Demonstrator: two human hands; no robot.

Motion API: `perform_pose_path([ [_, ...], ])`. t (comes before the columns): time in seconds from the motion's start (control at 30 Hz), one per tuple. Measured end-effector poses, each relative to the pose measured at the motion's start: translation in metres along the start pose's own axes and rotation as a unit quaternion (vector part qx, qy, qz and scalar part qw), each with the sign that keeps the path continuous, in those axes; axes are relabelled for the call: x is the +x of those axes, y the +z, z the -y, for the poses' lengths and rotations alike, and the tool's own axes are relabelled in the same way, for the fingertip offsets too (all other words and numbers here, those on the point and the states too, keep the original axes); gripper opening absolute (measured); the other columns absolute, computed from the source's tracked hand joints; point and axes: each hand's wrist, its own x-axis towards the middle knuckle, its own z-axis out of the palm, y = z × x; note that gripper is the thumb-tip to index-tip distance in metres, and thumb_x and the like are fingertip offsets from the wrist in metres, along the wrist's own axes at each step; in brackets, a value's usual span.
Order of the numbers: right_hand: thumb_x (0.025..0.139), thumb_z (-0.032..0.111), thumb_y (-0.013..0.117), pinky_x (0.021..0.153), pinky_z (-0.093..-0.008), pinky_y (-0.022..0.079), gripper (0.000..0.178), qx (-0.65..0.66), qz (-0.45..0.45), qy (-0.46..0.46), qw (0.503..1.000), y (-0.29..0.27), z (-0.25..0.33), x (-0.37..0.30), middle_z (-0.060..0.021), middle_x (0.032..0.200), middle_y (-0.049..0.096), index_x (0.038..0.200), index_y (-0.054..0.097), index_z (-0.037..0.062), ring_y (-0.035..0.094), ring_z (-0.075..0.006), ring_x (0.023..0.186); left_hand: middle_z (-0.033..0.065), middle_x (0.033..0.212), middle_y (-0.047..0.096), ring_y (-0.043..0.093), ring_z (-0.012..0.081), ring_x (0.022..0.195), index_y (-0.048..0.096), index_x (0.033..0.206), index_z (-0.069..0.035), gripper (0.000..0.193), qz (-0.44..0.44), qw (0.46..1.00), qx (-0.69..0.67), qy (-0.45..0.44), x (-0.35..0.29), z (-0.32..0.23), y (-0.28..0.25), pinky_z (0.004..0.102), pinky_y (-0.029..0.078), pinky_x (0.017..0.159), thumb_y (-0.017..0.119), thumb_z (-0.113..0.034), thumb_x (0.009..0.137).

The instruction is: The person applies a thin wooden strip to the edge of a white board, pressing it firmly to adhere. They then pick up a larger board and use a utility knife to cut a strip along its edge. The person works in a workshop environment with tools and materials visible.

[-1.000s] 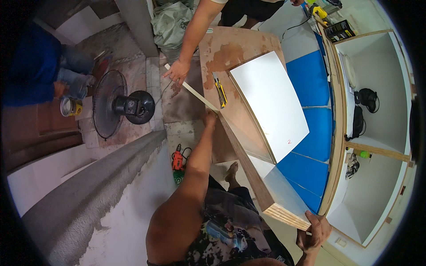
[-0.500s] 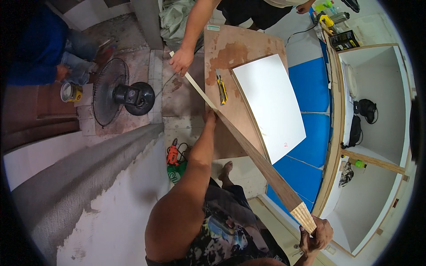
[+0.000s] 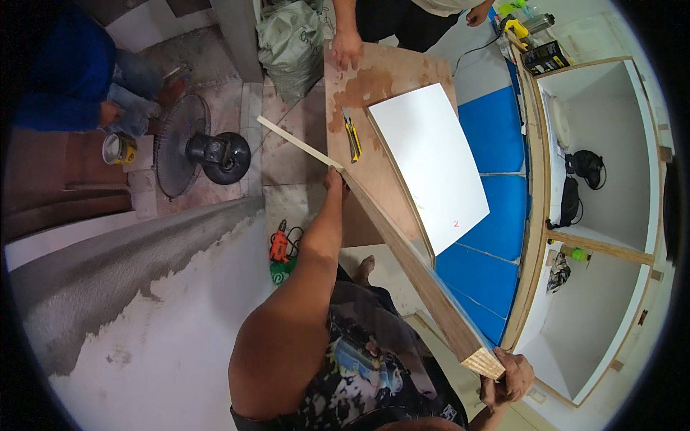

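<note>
A long wooden board (image 3: 424, 284) with a brown face slants across the picture, from lower right to upper left. My left hand (image 3: 334, 179) is closed round it near the middle, at the worktable's left edge; some fingers are hidden. At the near end, where pale layered wood shows, my right hand (image 3: 513, 377) grips the board. A narrow pale length (image 3: 295, 136) runs on beyond my left hand. On the brown worktable (image 3: 381, 61) lie a white panel (image 3: 435, 158) and a yellow-and-black utility knife (image 3: 352, 136). Another person's hand (image 3: 347, 49) rests on the table's far edge.
A black fan (image 3: 215, 152) stands at the left, beside a seated person in blue. An orange drill (image 3: 279, 244) is on the floor left of my arm. Blue panels (image 3: 489, 147) and open white cabinet compartments (image 3: 604, 194) line the right side. A pale sack (image 3: 289, 50) stands beyond.
The other person's hand has let go of the board's far end and moved right onto the table. The board has turned in my hands, its far end shifting left and nearer.
</note>
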Motion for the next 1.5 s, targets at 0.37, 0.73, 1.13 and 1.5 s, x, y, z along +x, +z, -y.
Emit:
perform_pose_path([
  [0.37, 0.071, 0.033, 0.069, 0.056, -0.0334, 0.044, 0.038, 0.018, -0.065, -0.008, 0.998, -0.025, -0.014, -0.039, -0.0128, 0.076, 0.07, 0.095, 0.071, 0.0031, 0.061, -0.0245, 0.057, 0.0064, 0.104, 0.069, 0.069, 0.0243, 0.093, 0.064, 0.111, -0.01, 0.034, 0.074, 0.966, -0.139, -0.207, -0.03, -0.045, 0.001, 0.0464, 0.057, 0.079, 0.048, -0.035, 0.094],
  [0.73, 0.071, 0.034, 0.075, 0.053, -0.0325, 0.043, 0.038, 0.041, -0.049, -0.072, 0.995, -0.035, -0.027, -0.033, -0.0112, 0.074, 0.069, 0.092, 0.073, 0.0021, 0.059, -0.0229, 0.055, 0.0054, 0.098, 0.069, 0.068, 0.0243, 0.087, 0.067, 0.094, -0.012, 0.023, 0.123, 0.947, -0.229, -0.186, -0.001, -0.037, -0.045, 0.0438, 0.056, 0.073, 0.053, -0.03, 0.091],
  [1.13, 0.064, 0.025, 0.084, 0.052, -0.0296, 0.043, 0.038, 0.086, -0.063, -0.034, 0.994, -0.003, -0.005, -0.024, -0.01, 0.069, 0.068, 0.092, 0.075, 0.0006, 0.059, -0.0191, 0.054, 0.0135, 0.083, 0.064, 0.063, 0.0259, 0.069, 0.065, 0.094, -0.004, 0.025, 0.11, 0.924, 0.12, 0.347, -0.03, 0.006, -0.069, 0.0415, 0.051, 0.06, 0.055, -0.027, 0.089],
  [1.5, 0.066, 0.025, 0.078, 0.052, -0.0324, 0.045, 0.035, 0.063, -0.005, -0.091, 0.994, -0.013, 0.012, 0.01, -0.0103, 0.072, 0.069, 0.093, 0.075, 0.0027, 0.059, -0.0214, 0.054, 0.0079, 0.097, 0.071, 0.064, 0.0251, 0.09, 0.072, 0.098, -0.006, 0.03, 0.173, 0.931, -0.002, 0.321, 0.022, 0.02, -0.093, 0.04, 0.049, 0.082, 0.059, -0.031, 0.088],
])
